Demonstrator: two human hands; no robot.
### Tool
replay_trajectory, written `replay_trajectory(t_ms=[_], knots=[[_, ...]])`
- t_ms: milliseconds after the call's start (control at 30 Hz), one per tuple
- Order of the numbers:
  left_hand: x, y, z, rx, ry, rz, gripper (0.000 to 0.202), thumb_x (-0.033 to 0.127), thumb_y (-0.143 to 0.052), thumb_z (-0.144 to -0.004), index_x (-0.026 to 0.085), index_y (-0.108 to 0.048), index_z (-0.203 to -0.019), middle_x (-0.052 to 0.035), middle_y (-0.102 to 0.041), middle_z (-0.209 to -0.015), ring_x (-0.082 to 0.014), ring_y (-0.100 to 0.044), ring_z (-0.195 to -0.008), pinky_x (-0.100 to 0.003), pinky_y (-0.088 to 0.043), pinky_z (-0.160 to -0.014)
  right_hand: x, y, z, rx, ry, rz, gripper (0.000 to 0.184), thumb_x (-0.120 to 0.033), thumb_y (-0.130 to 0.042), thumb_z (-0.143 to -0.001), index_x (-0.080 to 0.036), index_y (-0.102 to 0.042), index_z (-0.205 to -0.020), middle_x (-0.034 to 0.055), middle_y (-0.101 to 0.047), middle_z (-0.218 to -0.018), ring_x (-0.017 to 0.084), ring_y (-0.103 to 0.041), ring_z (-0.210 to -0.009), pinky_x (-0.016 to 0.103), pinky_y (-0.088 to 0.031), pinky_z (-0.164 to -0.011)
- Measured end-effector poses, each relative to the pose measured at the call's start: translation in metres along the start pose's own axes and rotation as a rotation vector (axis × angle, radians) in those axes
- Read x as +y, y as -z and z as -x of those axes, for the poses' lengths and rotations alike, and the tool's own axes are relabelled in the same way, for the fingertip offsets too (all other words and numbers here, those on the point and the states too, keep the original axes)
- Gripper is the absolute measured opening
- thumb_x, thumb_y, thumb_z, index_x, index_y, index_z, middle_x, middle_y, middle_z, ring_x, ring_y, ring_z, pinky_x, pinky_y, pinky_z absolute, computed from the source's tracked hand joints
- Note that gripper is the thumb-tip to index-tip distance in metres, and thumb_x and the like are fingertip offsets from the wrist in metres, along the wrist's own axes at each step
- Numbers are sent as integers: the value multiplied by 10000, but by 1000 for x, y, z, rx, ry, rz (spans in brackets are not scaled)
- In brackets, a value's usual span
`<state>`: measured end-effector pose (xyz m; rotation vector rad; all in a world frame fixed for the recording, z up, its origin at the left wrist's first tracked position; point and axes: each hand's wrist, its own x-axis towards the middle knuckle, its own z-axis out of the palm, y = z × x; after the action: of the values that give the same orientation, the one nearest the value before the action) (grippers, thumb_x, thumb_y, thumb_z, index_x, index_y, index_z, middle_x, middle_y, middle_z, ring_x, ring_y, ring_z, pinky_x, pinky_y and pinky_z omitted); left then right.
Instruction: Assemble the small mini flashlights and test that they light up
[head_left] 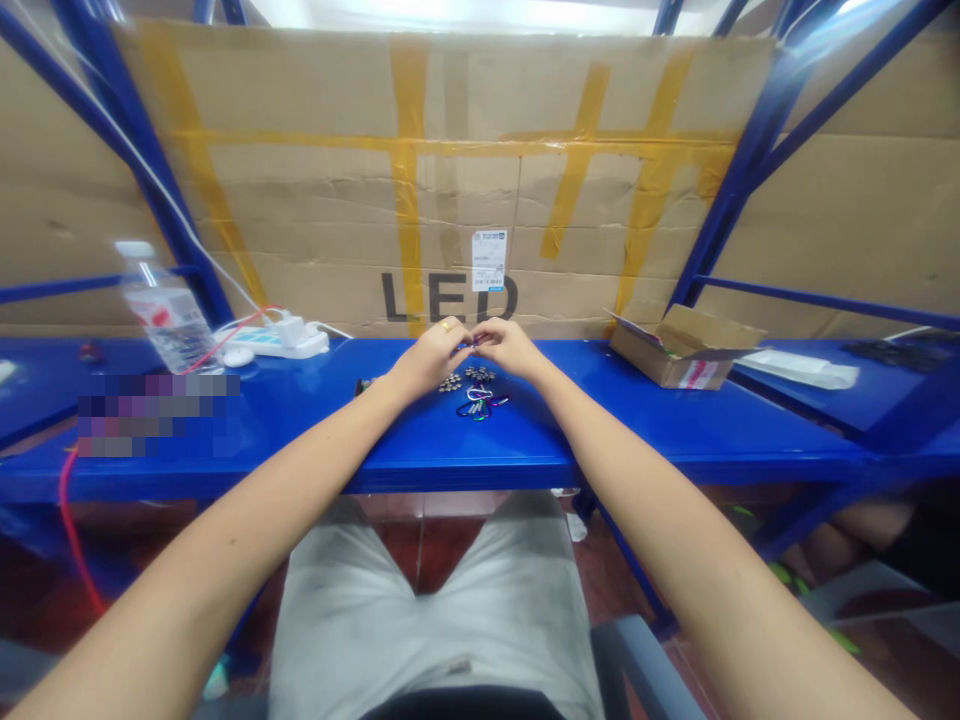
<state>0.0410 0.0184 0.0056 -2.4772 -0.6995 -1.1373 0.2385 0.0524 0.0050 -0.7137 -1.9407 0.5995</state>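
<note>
My left hand (pixel 435 358), with a ring on one finger, meets my right hand (pixel 510 348) above the blue table (pixel 420 440). The fingers of both are closed in a pinch around something tiny with a purplish tint, too small to name. Just below the hands lie small round metal pieces (pixel 480 374) in a cluster, with another group beside them to the left. Nearer the table's front edge is a little pile of coloured carabiner clips (pixel 478 408). A dark object (pixel 362 386) shows partly behind my left wrist.
At left stand a water bottle (pixel 166 310) and a white power strip (pixel 289 337) with cables. A blurred-out item lies in front of them. An opened cardboard box (pixel 686 350) and a white packet (pixel 799 368) are at right. Large cardboard (pixel 315 230) backs the table between blue posts.
</note>
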Motion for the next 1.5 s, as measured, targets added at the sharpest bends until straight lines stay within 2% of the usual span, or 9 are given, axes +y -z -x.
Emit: replay_trajectory(t_ms=[200, 433, 533, 667, 733, 867, 1033, 1333, 1500], knots=[[2, 3, 0, -7, 10, 2, 93, 209, -587, -962, 182, -631, -1040, -72, -600, -993, -178, -611, -911, -322, -526, -840, 1, 0, 0, 13, 2, 1, 169, -224, -750, -653, -182, -744, -816, 35, -654, -845, 194, -640, -832, 348, -545, -830], [4, 3, 0, 11, -27, -8, 91, 218, -573, -957, 192, -659, -973, -70, -580, -981, -176, -601, -905, -327, -520, -848, -3, 1, 1, 20, -5, -16, 149, -162, -702, -640, -174, -735, -786, 28, -649, -822, 186, -643, -819, 343, -543, -830], [6, 7, -1, 27, 30, -5, 68, 203, -587, -932, 187, -643, -965, -71, -601, -967, -184, -605, -902, -330, -516, -845, -3, 1, 1, 30, -24, -26, 153, -171, -717, -633, -177, -729, -786, 27, -662, -812, 186, -642, -815, 337, -545, -814], [-3, 13, 0, 36, 205, -24, 137, 122, -524, -898, 169, -641, -949, -68, -648, -892, -181, -604, -819, -321, -511, -792, -2, 1, 1, 14, -48, -50, 164, -170, -711, -635, -171, -722, -798, 25, -677, -784, 184, -642, -804, 343, -550, -814], [-14, 14, 3, -25, 299, -49, 190, 94, -500, -869, 169, -665, -926, -70, -684, -894, -191, -620, -829, -333, -512, -807, -2, 1, 1, 8, -50, -46, 170, -156, -701, -633, -172, -723, -800, 25, -682, -785, 184, -645, -809, 345, -551, -825], [-33, 13, 12, -274, 456, -33, 226, 105, -537, -826, 188, -732, -902, -77, -755, -959, -225, -670, -921, -350, -506, -889, -1, 1, 0, -1, -52, -22, 167, -143, -706, -624, -170, -728, -788, 33, -688, -793, 187, -650, -819, 351, -549, -841], [-37, 12, 17, -524, 557, 35, 213, 165, -598, -795, 189, -769, -920, -88, -778, -993, -252, -699, -947, -337, -503, -863, 1, 0, 0, -15, -57, 15, 162, -136, -700, -622, -174, -729, -777, 34, -698, -794, 189, -653, -825, 348, -549, -835], [-36, 13, 13, -616, 587, 29, 120, 193, -658, -762, 192, -772, -798, -83, -772, -875, -230, -689, -839, -293, -490, -771, 6, 0, 1, -48, -121, 29, 170, -111, -687, -615, -166, -717, -773, 25, -699, -757, 181, -663, -781, 329, -550, -783], [-33, 14, 9, -726, 563, -65, 139, 183, -617, -783, 173, -755, -801, -86, -762, -852, -215, -682, -791, -281, -474, -730, 9, 0, 1, -48, -116, 30, 173, -92, -689, -620, -164, -718, -774, 21, -698, -757, 174, -660, -775, 315, -548, -765]])
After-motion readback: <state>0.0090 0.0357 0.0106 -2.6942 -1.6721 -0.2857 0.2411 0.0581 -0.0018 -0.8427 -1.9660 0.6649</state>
